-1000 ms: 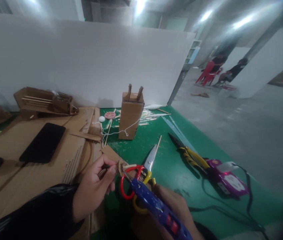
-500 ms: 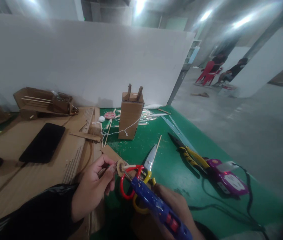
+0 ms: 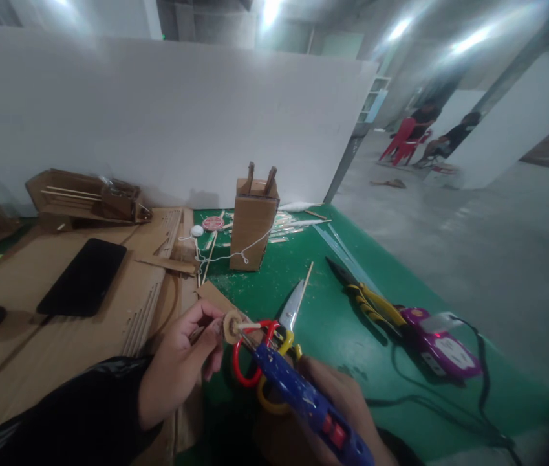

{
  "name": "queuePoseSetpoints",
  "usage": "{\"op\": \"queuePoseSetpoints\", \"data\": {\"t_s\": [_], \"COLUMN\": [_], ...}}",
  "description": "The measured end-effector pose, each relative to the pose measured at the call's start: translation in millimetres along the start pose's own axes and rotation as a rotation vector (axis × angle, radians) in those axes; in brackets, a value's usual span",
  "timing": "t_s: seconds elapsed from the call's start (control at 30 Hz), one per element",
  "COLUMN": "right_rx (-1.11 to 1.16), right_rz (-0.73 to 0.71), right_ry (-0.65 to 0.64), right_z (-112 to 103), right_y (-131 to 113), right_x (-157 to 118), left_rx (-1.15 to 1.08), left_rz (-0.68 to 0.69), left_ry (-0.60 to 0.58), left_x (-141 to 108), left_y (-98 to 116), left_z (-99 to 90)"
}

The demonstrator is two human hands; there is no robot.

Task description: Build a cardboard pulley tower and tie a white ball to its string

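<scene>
Cardboard disc (image 3: 230,328) is held by the pinching grip of the left hand (image 3: 180,369), just below frame centre. Blue glue gun (image 3: 298,391) is grasped by the right hand (image 3: 344,395), its nozzle (image 3: 248,342) directed at the disc.

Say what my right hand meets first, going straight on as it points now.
Leading with its blue tool, your right hand would likely meet the cardboard disc in your left hand; depth there is unclear.
</scene>
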State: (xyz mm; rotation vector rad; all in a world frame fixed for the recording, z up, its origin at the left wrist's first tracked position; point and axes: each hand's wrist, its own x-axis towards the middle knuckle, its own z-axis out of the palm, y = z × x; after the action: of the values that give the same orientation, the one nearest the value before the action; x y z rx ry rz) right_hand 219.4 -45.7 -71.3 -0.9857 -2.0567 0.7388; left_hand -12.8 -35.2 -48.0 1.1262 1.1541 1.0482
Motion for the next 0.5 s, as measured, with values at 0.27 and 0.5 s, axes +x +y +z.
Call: {"op": "queuePoseSetpoints", "data": {"t_s": [0.27, 0.5], "right_rx": [0.008, 0.060], "right_rz": [-0.011, -0.052], "right_ry": [-0.006, 0.046], "right_z": [0.8, 2.8], "right_y": [0.2, -0.9], "right_x": [1.7, 3.4], "left_rx": [-0.051, -0.053], "left_rz": [-0.016, -0.022], "left_ry": [0.000, -0.018], "left_x": [0.6, 2.9], "left_y": [-1.1, -6.8], "left_z": [0.7, -2.4]}}
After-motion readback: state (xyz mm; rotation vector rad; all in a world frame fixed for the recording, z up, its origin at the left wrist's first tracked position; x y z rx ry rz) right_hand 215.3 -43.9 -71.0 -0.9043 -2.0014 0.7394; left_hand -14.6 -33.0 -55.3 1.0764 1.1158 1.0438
